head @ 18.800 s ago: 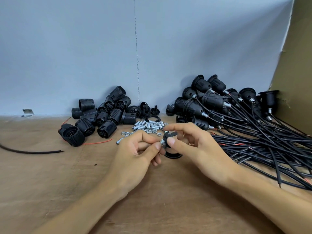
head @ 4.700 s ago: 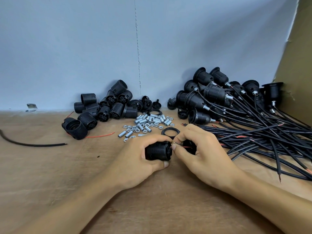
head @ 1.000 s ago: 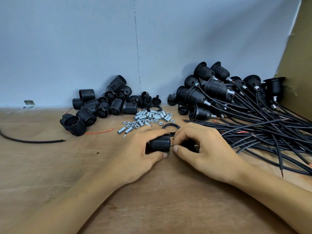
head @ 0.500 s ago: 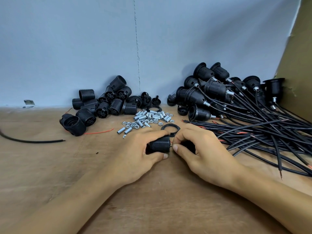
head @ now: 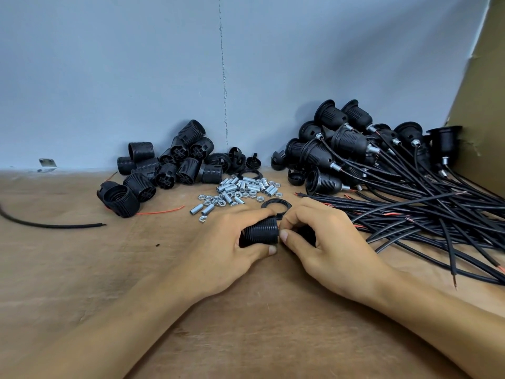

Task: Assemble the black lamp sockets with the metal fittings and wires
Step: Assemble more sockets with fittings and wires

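Both my forearms lie low over the bare wood of the tabletop (head: 246, 332), wrists nearly resting on it. The fingers of my left hand (head: 226, 247) are wrapped round a ribbed black socket (head: 261, 233), thumb underneath, holding it just off the wood. It lies on its side, its long axis running left to right and about level, one end buried in my left palm and the other butting against my right fingertips; which end is the open mouth I cannot tell. My right hand (head: 328, 247) is curled over a dark piece I take to be the cap (head: 307, 232), thumb and forefinger pinched together right at the joint, though whatever small thing they nip is too fine to make out. I judge this to be the mating step. To do it well I should keep the socket still in my left, line the cap up on the same axis, tuck any bare strands inside, and turn only the right-hand piece so the threads catch squarely. Just beyond my fingertips lies a black ring (head: 276, 205). Past it is a scatter of metal fittings (head: 240, 187). Farther off to the left is a heap of loose sockets (head: 169, 165). Farther off to the right are the wired sockets (head: 341, 149), their wires (head: 423, 214) fanning out past my right wrist.
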### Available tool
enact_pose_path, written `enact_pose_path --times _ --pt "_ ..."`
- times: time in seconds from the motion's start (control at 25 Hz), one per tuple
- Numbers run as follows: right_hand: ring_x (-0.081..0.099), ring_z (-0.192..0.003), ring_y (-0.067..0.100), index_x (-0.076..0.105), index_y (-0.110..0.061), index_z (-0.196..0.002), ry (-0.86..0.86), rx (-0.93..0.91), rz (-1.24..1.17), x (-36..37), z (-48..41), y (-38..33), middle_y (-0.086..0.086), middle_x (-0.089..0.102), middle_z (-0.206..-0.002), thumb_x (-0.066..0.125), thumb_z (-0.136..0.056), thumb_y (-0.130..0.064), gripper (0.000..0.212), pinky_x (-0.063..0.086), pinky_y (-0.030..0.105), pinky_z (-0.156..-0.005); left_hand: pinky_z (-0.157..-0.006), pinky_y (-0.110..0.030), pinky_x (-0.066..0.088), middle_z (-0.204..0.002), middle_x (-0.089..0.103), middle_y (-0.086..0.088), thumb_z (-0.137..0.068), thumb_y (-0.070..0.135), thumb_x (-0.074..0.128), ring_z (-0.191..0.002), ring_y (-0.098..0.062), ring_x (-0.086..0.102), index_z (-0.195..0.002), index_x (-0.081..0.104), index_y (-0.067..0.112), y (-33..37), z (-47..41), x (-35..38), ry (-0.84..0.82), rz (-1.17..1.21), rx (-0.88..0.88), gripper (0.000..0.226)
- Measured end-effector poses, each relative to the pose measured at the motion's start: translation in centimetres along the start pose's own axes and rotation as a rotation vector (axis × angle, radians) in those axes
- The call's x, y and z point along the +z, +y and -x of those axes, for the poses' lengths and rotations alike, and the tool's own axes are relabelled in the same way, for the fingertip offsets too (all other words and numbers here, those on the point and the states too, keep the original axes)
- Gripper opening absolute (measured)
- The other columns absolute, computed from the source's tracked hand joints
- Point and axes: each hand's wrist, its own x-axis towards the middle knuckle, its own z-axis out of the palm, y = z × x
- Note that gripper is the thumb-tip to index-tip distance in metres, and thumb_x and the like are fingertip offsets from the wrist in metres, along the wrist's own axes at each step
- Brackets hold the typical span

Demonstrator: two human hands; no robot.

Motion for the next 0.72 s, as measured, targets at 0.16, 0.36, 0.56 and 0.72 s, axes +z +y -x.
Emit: enact_pose_path --times 0.16,0.36,0.56,0.72 --pt "0.06 -0.089 0.006 0.072 -0.021 -0.088 -0.005 0.028 -0.062 -0.4 -0.1 0.0 -0.011 0.066 -0.089 0.071 -0.089 -0.017 0.004 0.045 0.021 -0.081 -0.087 -0.013 0.041 -0.103 0.063 0.025 -0.075 0.036 0.077 -0.102 0.003 0.058 -0.113 0.068 0.038 -0.1 -0.1 0.0 0.03 0.027 -0.028 0.04" --pt "0.049 -0.113 -0.007 0.056 -0.034 -0.128 -0.175 0.057 0.04 -2.6 -0.6 1.4 -0.023 0.057 -0.12 0.071 -0.084 -0.04 0.047 0.041 0.019 -0.099 -0.09 -0.017 0.046 -0.11 0.064 0.024 -0.078 0.032 0.085 -0.1 0.0 0.06 -0.111 0.057 0.045 -0.8 0.1 -0.1 0.066 0.135 -0.216 0.045" --pt "0.054 -0.106 -0.004 0.064 -0.035 -0.114 -0.3 0.115 0.088 -3.4 -1.1 3.1 -0.02 0.062 -0.11 0.074 -0.085 -0.042 0.031 0.044 0.023 -0.096 -0.076 -0.014 0.046 -0.101 0.064 0.026 -0.076 0.019 0.087 -0.09 -0.004 0.064 -0.1 0.058 0.042 -0.9 0.0 -0.4 0.11 0.175 -0.22 0.045" --pt "0.055 -0.105 0.0 0.066 -0.039 -0.119 -0.211 0.036 0.109 -2.7 -0.9 3.4 -0.02 0.065 -0.107 0.071 -0.087 -0.045 0.033 0.041 0.018 -0.089 -0.088 -0.032 0.053 -0.103 0.067 0.02 -0.075 0.032 0.084 -0.095 -0.009 0.066 -0.105 0.058 0.042 -0.4 0.2 -0.6 0.079 0.253 -0.197 0.041"
